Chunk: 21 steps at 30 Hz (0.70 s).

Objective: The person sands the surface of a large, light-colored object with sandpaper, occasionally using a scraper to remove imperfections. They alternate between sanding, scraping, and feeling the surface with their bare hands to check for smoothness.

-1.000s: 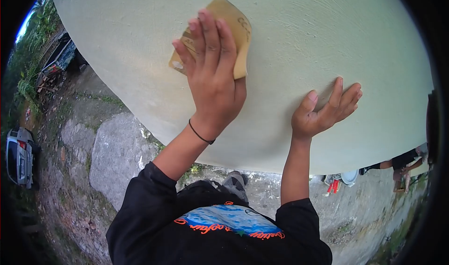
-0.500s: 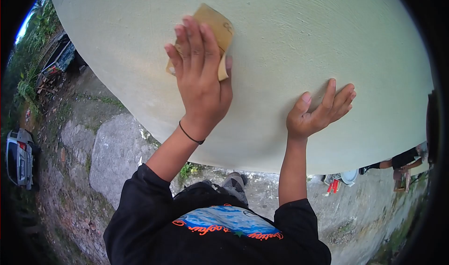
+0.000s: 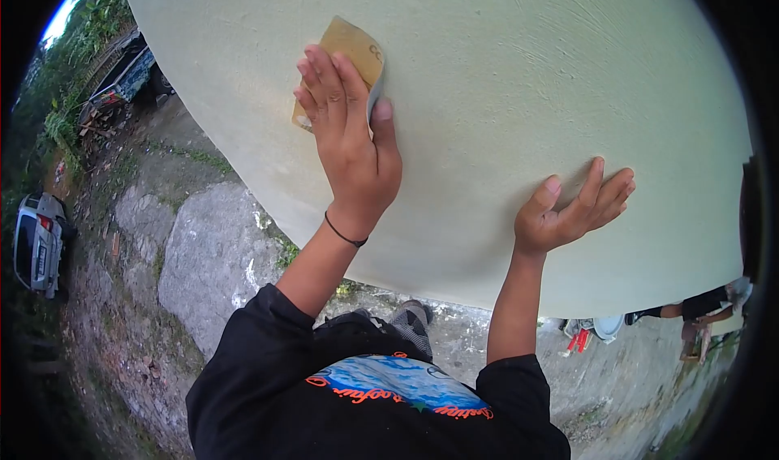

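My left hand (image 3: 357,156) presses a bent piece of tan sandpaper (image 3: 355,42) against a pale greenish-white wall (image 3: 462,127). Its fingers lie over the paper's back, and the thumb sits at the right edge, where the sheet curls. Some dark printed marks show near the top corner. To the right, my right hand (image 3: 560,217) rests against the wall with thumb and fingers spread, holding nothing. Fine scratches and small bumps mark the plaster around both hands.
Rough concrete ground (image 3: 211,257) lies below the wall. A silver car (image 3: 39,245) and a dark truck-like vehicle (image 3: 122,75) stand at left. At right are a white basin (image 3: 607,328), red-handled items (image 3: 579,341) and another person (image 3: 702,304) in dark clothes.
My left hand and the sandpaper have slid a little to the left relative to my right hand, which stays on the wall. The whole view has shifted slightly.
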### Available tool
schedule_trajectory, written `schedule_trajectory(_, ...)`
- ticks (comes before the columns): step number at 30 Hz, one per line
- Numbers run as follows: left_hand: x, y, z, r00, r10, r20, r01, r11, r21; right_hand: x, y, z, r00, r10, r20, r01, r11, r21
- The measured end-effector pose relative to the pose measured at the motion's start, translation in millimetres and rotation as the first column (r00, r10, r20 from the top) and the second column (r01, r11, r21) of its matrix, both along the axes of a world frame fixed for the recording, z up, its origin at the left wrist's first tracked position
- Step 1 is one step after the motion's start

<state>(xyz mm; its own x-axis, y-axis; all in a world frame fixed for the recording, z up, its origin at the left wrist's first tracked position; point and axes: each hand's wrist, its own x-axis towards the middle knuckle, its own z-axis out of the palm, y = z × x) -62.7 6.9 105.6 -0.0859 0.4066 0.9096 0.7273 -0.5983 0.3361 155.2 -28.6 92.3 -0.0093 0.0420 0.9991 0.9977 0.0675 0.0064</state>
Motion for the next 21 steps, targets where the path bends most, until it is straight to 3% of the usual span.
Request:
schedule_trajectory(2, -7, 6, 13, 0.992, -0.002, 0.127, -0.01, 0.996, 0.091, -1, 0, 1, 1.0, -0.01, -0.004, 0.01, 1.0, 0.0)
schedule_trajectory(6, 20, -13, -52, 0.999, -0.038, -0.004, 0.038, 0.999, -0.029, 0, -1, 1, 1.0, -0.003, 0.001, 0.003, 1.0, -0.002)
schedule_trajectory(9, 14, -18, -68, 0.995, -0.032, -0.089, 0.025, 0.996, -0.084, 1, 0, 0, 1.0, 0.001, 0.009, -0.001, 1.0, 0.001)
schedule_trajectory(12, -14, 4, -11, 0.997, 0.034, 0.067, -0.035, 0.999, 0.015, 0, -2, 1, 1.0, 0.003, 0.013, -0.003, 1.0, -0.008)
schedule_trajectory(15, -20, 18, 15, 0.982, 0.035, 0.184, -0.06, 0.989, 0.133, -2, -1, 1, 1.0, 0.0, 0.004, 0.0, 1.0, 0.0)
schedule_trajectory(20, 13, -15, -79, 0.999, -0.032, -0.019, 0.031, 0.999, -0.026, 0, -1, 1, 1.0, 0.007, 0.007, -0.007, 1.0, 0.008)
schedule_trajectory(21, 15, -19, -78, 0.995, -0.049, -0.081, 0.043, 0.996, -0.075, 0, -1, 1, 1.0, 0.003, 0.012, -0.003, 1.0, 0.01)
